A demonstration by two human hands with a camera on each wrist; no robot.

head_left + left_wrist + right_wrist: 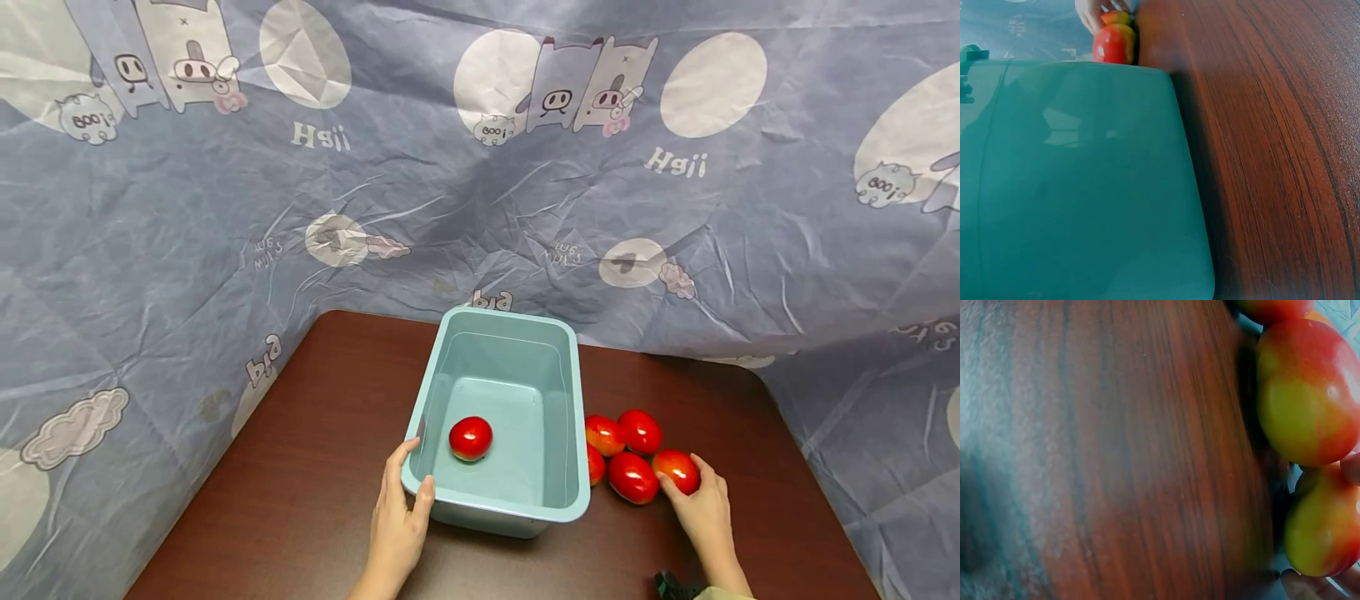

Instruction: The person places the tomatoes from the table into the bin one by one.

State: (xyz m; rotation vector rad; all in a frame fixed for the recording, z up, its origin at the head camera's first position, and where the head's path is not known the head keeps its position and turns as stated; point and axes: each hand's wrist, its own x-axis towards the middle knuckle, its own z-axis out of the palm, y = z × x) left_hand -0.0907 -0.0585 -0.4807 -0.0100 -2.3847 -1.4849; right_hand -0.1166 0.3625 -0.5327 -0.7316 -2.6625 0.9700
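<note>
Red fruit [677, 472] sits pinched in the fingers of the right hand [705, 510], beside other fruits [632, 478] on the table [300, 467]; the left hand [397, 521] grips the bin [498, 502].

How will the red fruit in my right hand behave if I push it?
Being rounded, the red fruit would probably roll; its glossy skin may slip in the right hand. The close neighbouring fruit could block it leftward.

Six red fruits [471, 438] visible, one inside and five outside a single blue-green bin [495, 502]; one brown table [322, 433]; one left hand [400, 525], one right hand [705, 504].
</note>
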